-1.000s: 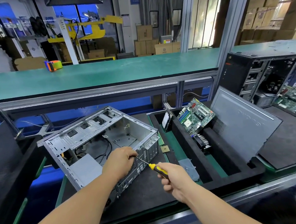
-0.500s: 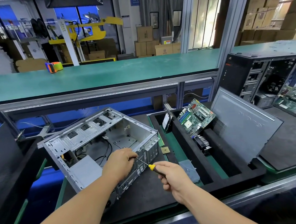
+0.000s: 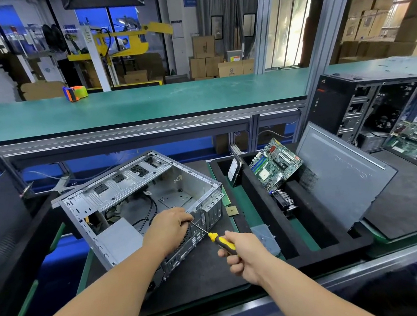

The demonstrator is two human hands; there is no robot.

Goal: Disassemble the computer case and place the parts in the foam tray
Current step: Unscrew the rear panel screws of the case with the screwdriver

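The case (image 3: 141, 202) is laid on its side, open face up, on a black mat (image 3: 206, 276) near the bench's front edge. Its rear panel is turned toward the person. The left hand (image 3: 169, 228) is set on the top edge of that rear panel, fingers curled over it in a grip. A screwdriver (image 3: 214, 237) with a yellow and black handle is held in the right hand (image 3: 245, 255), fingers wrapped round the handle; its tip is pointed at the rear panel just beside the left hand's fingers. Cables and a grey box are seen inside the case.

Just right of the mat, the foam tray (image 3: 262, 203) is placed. A motherboard (image 3: 274, 166) is leaned in it, a drive (image 3: 234, 169) is stood in a slot, and a side panel (image 3: 344, 175) is propped against its right edge. A second case (image 3: 362, 107) is stood upright farther right.
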